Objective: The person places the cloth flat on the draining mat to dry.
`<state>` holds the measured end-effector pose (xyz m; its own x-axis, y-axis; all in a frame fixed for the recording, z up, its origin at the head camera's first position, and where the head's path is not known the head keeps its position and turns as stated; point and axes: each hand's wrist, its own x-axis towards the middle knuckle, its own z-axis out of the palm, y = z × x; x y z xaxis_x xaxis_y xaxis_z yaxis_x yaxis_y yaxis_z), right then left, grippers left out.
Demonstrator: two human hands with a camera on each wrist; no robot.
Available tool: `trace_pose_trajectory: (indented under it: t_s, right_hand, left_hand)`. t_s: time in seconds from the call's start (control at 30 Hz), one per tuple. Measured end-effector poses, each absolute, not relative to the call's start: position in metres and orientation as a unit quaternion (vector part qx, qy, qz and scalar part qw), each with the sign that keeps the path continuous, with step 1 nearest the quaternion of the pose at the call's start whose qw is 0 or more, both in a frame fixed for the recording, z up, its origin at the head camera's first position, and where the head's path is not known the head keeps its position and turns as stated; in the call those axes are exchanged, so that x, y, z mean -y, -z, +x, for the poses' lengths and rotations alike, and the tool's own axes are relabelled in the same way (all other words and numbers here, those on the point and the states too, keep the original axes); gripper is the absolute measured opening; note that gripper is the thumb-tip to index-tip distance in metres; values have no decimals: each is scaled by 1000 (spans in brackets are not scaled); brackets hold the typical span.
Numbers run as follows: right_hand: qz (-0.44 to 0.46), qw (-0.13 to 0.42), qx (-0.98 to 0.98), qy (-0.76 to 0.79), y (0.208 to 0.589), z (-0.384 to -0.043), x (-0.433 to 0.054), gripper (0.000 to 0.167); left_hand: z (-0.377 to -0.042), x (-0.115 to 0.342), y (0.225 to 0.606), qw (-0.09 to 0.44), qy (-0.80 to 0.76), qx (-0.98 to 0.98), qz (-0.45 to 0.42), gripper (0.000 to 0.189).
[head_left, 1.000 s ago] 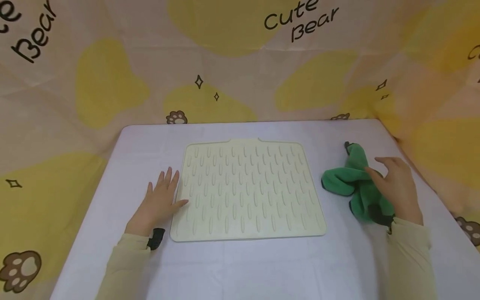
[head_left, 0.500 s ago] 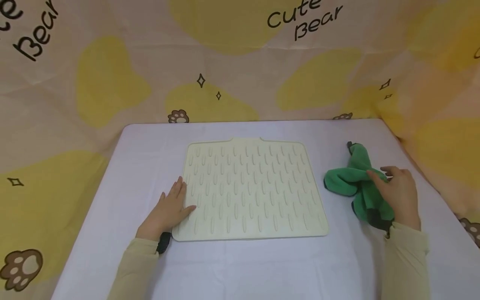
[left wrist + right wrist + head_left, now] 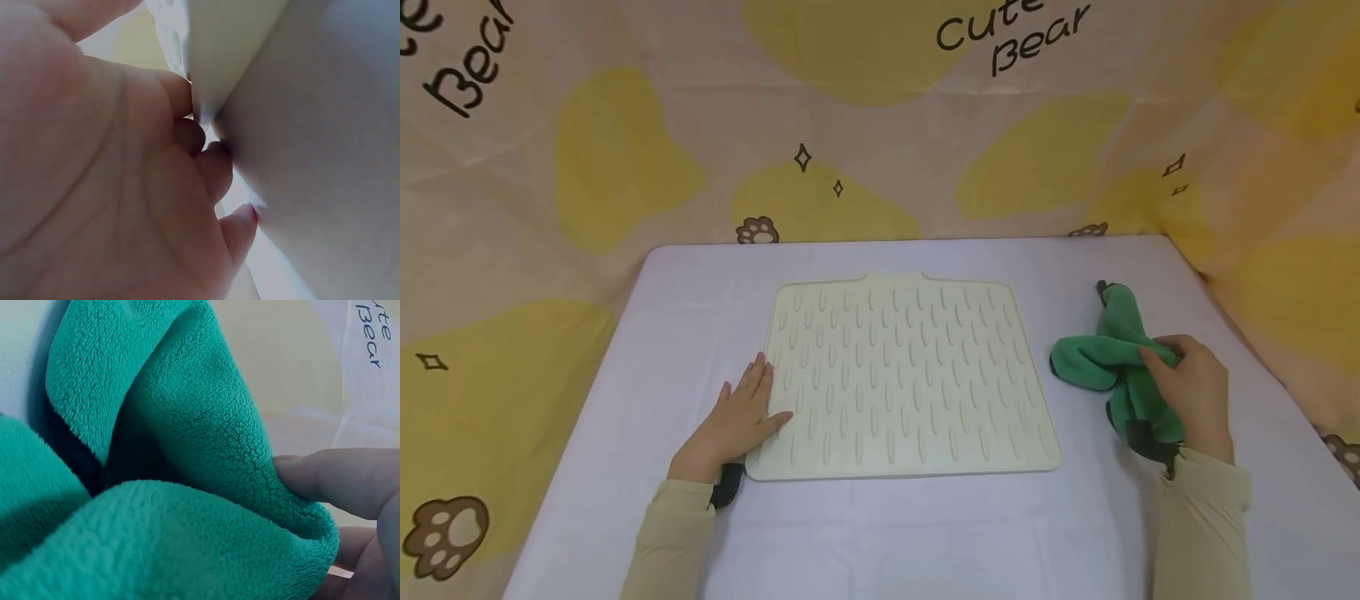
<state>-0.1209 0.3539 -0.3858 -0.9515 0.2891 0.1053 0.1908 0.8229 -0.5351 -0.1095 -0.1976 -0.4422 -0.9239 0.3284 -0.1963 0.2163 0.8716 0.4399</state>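
A cream drying mat (image 3: pixel 895 383) with raised oblong ridges and a tab at its back edge lies on the white-covered table. My left hand (image 3: pixel 733 425) rests at the mat's left edge, fingers extended and thumb over the mat. In the left wrist view the fingertips of the left hand (image 3: pixel 144 169) meet the mat's edge (image 3: pixel 228 50). To the right, a crumpled green towel (image 3: pixel 1120 350) with dark edging lies in folds. My right hand (image 3: pixel 1197 392) pinches its right side between thumb and fingers; the right wrist view shows the thumb (image 3: pixel 331 478) against the plush towel (image 3: pixel 206 419).
The white tablecloth (image 3: pixel 880 542) spreads around the mat and towel. A patterned yellow and beige curtain (image 3: pixel 850 125) hangs behind the table and down both sides. Black wrist straps (image 3: pixel 727 486) show at the sleeves.
My left hand has shifted right onto the mat's left edge. My right hand has lowered onto the towel, and its thumb and fingers have closed on a fold.
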Motion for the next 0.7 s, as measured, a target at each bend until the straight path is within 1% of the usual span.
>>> trace_pose_trajectory:
  t_s: [0.13, 0.4, 0.7]
  right_hand:
    - [-125, 114, 947, -273, 385, -122, -353, 40]
    - [-107, 188, 935, -280, 378, -123, -346, 33]
    - [-85, 220, 926, -294, 366, -125, -330, 29]
  left_hand:
    - [-110, 197, 443, 129, -210, -959, 143, 82]
    - [-109, 199, 442, 126, -205, -960, 145, 83]
    - [-110, 199, 443, 125, -207, -960, 143, 82]
